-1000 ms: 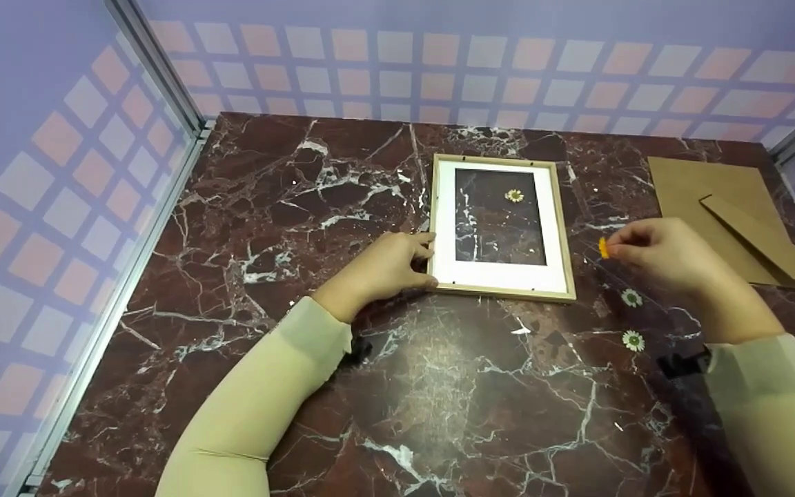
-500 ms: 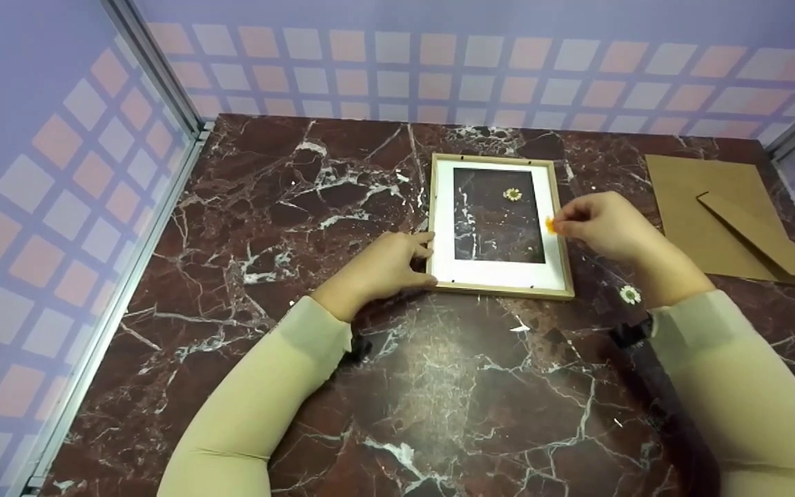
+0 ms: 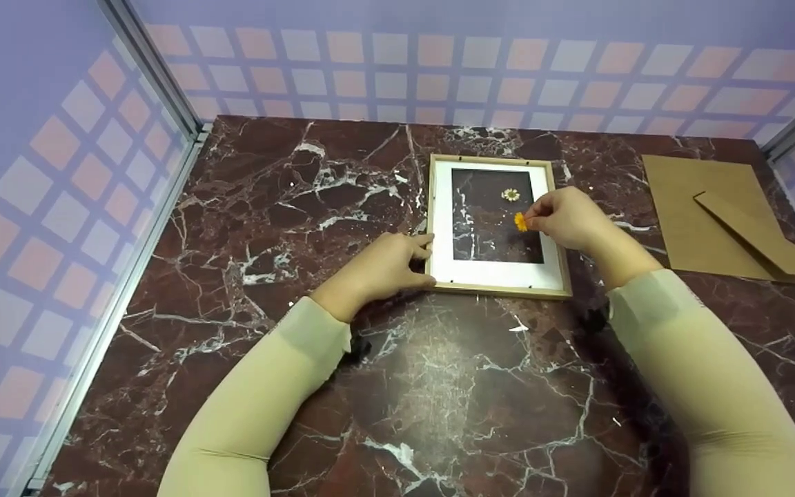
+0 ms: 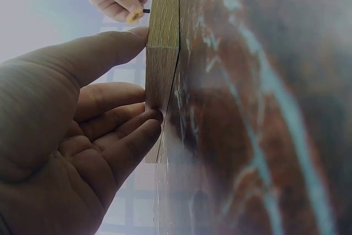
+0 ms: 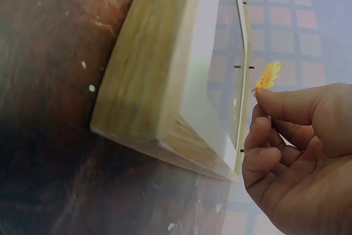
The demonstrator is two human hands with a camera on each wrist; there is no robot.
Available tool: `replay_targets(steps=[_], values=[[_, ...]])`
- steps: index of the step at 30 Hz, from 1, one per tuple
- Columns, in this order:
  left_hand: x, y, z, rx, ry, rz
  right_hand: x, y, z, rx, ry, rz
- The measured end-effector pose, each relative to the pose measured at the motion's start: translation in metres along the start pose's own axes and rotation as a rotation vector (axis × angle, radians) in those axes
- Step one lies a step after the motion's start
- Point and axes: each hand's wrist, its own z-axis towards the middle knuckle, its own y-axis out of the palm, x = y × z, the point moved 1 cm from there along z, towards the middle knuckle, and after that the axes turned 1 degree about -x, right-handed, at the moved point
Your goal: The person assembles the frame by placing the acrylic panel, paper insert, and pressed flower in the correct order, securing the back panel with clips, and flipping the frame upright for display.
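Note:
A picture frame (image 3: 560,228) of light wood lies on the table with a white mat (image 3: 497,275) around its dark, see-through middle. One white dried daisy (image 3: 510,195) rests inside the mat's opening, toward the upper right. My left hand (image 3: 392,266) touches the frame's left side near the front corner, thumb and fingers extended in the left wrist view. Between thumb and forefinger, my right hand (image 3: 566,217) pinches an orange-yellow flower (image 3: 520,221) over the right part of the opening, below the daisy. In the right wrist view the flower's petals (image 5: 269,74) stick out past the fingertips.
A brown backing board (image 3: 701,228) with its stand flap (image 3: 749,231) lies on the right of the marbled table (image 3: 301,228). A white scrap (image 3: 519,328) lies in front of the frame. Walls with a square pattern (image 3: 432,86) bound the table at the back and sides.
My right hand has carried the orange-yellow flower leftward, from beside the frame to over its opening. The right arm now covers the two loose daisies seen earlier. My left hand stays put.

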Motion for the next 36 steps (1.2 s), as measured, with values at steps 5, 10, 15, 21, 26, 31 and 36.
replay_targets(steps=[5, 10, 15, 21, 26, 31, 36], values=[[-0.001, 0.0, 0.0, -0.003, -0.003, 0.008, 0.001, 0.006, 0.006, -0.013, -0.001, -0.035], [-0.001, 0.0, 0.0, 0.001, -0.009, -0.007, -0.001, 0.01, 0.008, -0.014, -0.003, -0.064], [0.0, 0.0, 0.0, -0.003, -0.004, -0.005, -0.005, 0.014, 0.008, -0.001, -0.011, -0.083], [0.0, 0.0, -0.001, -0.012, 0.001, 0.01, -0.006, 0.017, 0.009, -0.004, -0.001, -0.096], [-0.001, 0.0, 0.0, -0.01, 0.001, 0.014, -0.005, 0.018, 0.01, -0.003, 0.015, -0.112], [-0.001, 0.001, 0.0, -0.004, -0.005, 0.008, -0.005, 0.018, 0.011, -0.013, 0.017, -0.113], [-0.002, 0.001, 0.0, -0.002, -0.003, 0.002, -0.005, 0.017, 0.011, -0.005, 0.009, -0.094]])
